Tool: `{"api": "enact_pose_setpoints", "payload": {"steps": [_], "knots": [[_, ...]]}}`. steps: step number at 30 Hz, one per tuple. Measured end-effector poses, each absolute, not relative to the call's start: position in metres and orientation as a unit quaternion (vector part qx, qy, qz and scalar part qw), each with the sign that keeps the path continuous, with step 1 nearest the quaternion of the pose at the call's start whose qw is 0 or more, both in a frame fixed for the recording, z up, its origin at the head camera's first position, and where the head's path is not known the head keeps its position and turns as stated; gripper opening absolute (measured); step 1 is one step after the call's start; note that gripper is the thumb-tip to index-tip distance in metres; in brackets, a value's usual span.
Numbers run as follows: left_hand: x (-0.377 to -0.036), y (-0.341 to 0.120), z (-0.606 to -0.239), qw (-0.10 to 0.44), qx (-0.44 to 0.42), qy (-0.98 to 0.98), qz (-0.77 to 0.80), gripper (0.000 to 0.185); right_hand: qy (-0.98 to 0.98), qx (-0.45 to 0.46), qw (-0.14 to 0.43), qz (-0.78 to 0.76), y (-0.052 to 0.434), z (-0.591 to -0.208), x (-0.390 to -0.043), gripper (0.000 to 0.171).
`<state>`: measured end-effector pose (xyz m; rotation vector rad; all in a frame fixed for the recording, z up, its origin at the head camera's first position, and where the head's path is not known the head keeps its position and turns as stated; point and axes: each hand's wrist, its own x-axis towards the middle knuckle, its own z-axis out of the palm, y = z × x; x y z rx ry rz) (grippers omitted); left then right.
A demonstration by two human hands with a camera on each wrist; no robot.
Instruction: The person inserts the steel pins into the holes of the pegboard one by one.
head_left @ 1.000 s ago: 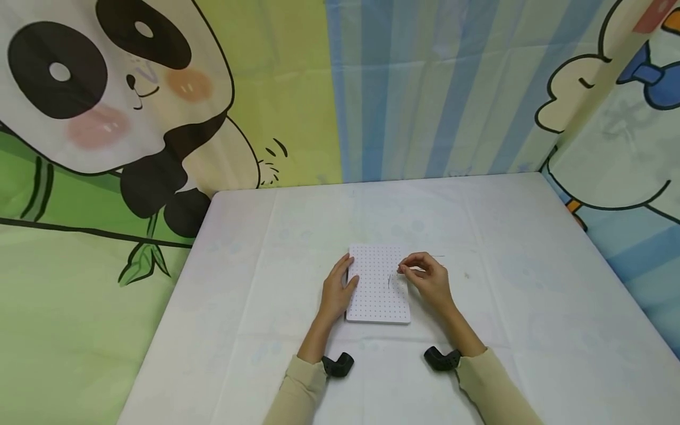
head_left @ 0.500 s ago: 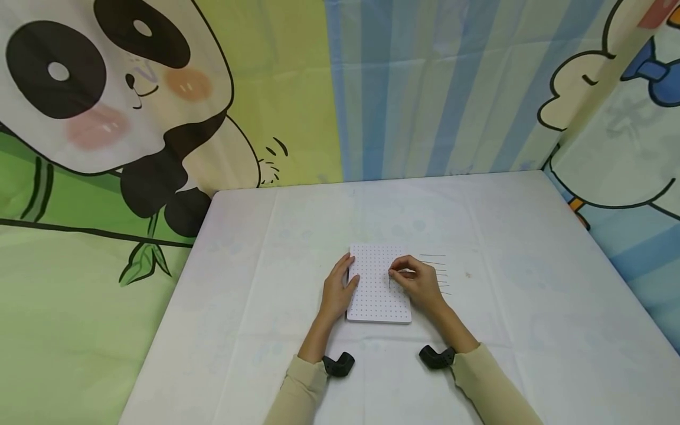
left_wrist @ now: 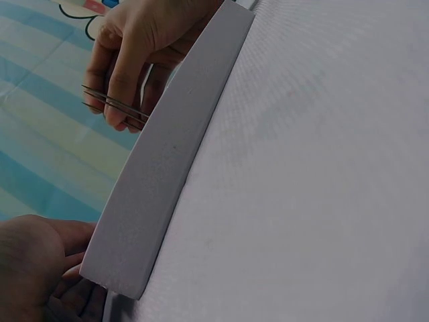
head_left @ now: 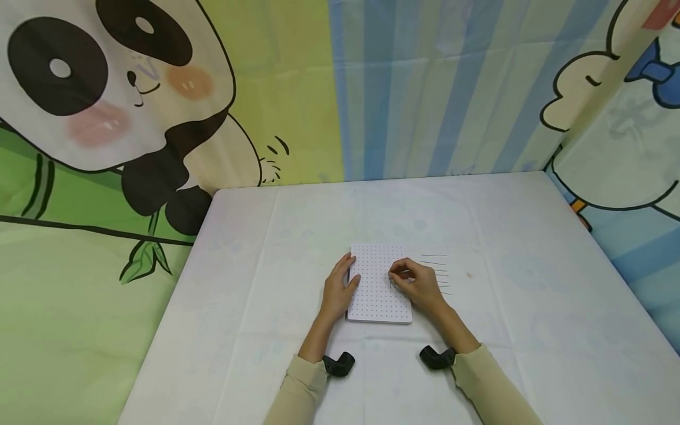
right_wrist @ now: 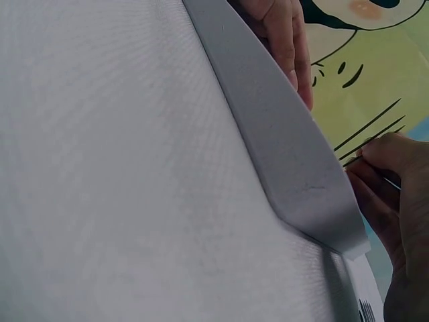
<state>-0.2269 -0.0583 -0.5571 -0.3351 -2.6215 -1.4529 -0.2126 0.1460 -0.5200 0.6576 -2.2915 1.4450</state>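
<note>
A white board full of small holes [head_left: 372, 301] lies on the table. My left hand [head_left: 336, 292] rests along its left edge, fingers stretched along the side and thumb on the top. Over the board's right half, my right hand [head_left: 417, 283] pinches a thin dark needle between thumb and fingertips. In the right wrist view, thin needles [right_wrist: 367, 125] stand up from the board beside those fingertips, slightly tilted there. Several more needles [head_left: 434, 255] lie in a spaced column on the cloth, right of the board. Whether the pinched needle's lower end is in a hole is hidden.
A white cloth covers the table [head_left: 297, 236]. Behind it hangs a printed curtain [head_left: 414, 88] with a panda and stripes. Black wrist cameras [head_left: 339, 365] sit on both wrists, close to the tabletop.
My right hand has moved left over the board to the standing needle, uncovering the needles lying on the cloth. Over the last half second it barely shifts. My left hand stays in place.
</note>
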Motion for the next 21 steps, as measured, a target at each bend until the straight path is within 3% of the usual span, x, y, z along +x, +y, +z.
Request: {"api": "enact_pose_setpoints", "payload": {"steps": [21], "knots": [[-0.2268, -0.0577, -0.5564, 0.067, -0.112, -0.867, -0.481, 0.045, -0.803, 0.235, 0.159, 0.525, 0.1499, -0.5233, -0.2135, 0.015]]}}
